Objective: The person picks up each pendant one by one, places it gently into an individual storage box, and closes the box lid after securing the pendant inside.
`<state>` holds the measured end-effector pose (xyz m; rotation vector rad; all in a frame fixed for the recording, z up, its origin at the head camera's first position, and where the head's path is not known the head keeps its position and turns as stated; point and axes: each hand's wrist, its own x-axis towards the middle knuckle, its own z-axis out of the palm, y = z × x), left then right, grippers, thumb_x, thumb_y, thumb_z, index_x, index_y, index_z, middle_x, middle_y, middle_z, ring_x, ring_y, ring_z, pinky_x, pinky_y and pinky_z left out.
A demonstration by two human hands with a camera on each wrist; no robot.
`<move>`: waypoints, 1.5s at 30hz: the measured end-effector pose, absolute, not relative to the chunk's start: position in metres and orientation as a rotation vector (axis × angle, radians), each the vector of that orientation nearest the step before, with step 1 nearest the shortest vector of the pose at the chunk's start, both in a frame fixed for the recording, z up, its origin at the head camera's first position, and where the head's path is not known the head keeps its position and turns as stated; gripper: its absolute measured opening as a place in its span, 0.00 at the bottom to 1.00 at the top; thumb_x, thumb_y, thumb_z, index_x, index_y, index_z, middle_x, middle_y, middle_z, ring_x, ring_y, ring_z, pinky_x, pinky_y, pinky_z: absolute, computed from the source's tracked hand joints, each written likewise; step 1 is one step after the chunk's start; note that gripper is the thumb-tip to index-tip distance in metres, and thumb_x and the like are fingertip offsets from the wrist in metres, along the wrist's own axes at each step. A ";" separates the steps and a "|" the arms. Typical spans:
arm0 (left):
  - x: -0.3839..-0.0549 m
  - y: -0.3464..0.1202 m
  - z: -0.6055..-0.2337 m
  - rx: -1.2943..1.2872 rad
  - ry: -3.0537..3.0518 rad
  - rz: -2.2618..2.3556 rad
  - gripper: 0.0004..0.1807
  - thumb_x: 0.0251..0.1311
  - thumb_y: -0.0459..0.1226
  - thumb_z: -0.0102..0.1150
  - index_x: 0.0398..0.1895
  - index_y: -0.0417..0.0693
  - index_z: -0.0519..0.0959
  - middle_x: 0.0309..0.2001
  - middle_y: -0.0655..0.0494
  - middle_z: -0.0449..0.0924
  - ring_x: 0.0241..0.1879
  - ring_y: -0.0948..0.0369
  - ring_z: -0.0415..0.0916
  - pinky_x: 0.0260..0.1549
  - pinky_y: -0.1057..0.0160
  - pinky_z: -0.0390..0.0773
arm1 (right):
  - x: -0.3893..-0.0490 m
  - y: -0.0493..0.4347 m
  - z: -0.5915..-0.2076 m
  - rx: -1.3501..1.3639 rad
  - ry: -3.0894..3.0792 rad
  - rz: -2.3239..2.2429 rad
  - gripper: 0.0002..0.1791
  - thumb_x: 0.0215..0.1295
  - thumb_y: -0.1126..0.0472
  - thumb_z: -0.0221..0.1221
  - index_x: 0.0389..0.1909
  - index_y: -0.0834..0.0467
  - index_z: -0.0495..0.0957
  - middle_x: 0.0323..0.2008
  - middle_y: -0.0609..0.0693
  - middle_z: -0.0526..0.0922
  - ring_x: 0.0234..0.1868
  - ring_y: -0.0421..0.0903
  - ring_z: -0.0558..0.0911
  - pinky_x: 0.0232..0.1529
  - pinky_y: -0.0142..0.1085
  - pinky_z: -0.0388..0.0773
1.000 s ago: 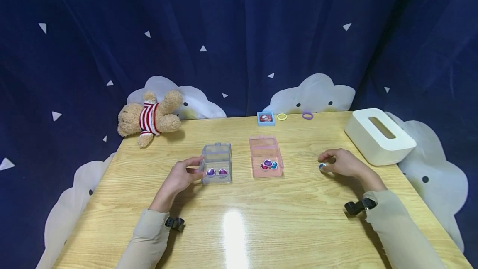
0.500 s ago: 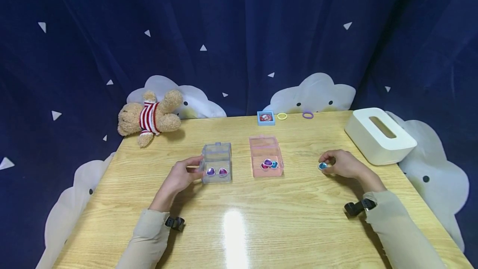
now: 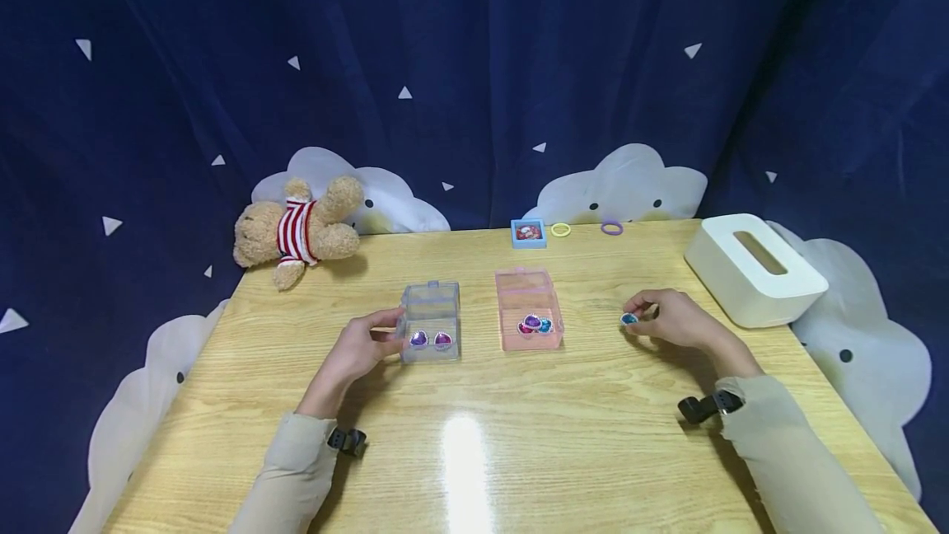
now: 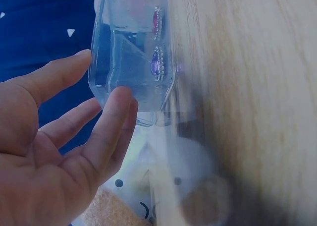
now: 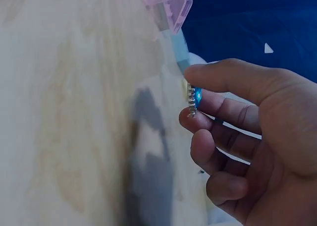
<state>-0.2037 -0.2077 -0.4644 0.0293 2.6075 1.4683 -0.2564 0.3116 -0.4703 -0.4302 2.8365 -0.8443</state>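
My right hand pinches a blue jewel with a silver beaded rim between thumb and fingertips, held just off the table right of the pink box. My left hand rests extended fingertips against the left side of the clear blue box, without wrapping round it. That box stands open and contains a purple jewel and a magenta jewel. Between the hands, the clear pink box also stands open. Inside it, a purple jewel overlaps a red jewel and a blue jewel.
A teddy bear in a striped shirt lies at the back left. Along the back edge are a small light-blue framed square, a yellow ring and a purple ring. A white tissue box stands at the right.
My right hand has lifted slightly and moved left with the blue jewel, which now shows more clearly at its fingertips. The left hand and both boxes stay in place.
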 end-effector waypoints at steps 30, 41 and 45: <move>-0.204 -0.208 -0.465 0.053 2.612 1.471 0.33 0.57 0.31 0.69 0.68 0.41 0.72 0.60 0.33 0.77 0.51 0.46 0.83 0.41 0.61 0.84 | -0.269 0.209 -0.434 -0.746 2.830 -0.934 0.13 0.55 0.58 0.70 0.43 0.52 0.85 0.37 0.47 0.86 0.25 0.41 0.76 0.28 0.30 0.72; -0.204 -0.208 -0.464 0.039 2.613 1.468 0.34 0.57 0.32 0.69 0.68 0.42 0.72 0.60 0.34 0.77 0.52 0.45 0.82 0.43 0.60 0.85 | -0.272 0.162 -0.428 -0.875 2.741 -0.941 0.13 0.57 0.57 0.69 0.44 0.52 0.84 0.38 0.47 0.86 0.23 0.38 0.75 0.25 0.30 0.73; -0.204 -0.208 -0.464 0.043 2.618 1.464 0.34 0.57 0.32 0.69 0.68 0.42 0.72 0.60 0.34 0.77 0.52 0.45 0.82 0.42 0.60 0.85 | -0.273 0.143 -0.427 -0.904 2.731 -0.921 0.14 0.57 0.57 0.69 0.45 0.52 0.84 0.39 0.47 0.86 0.24 0.37 0.77 0.26 0.31 0.76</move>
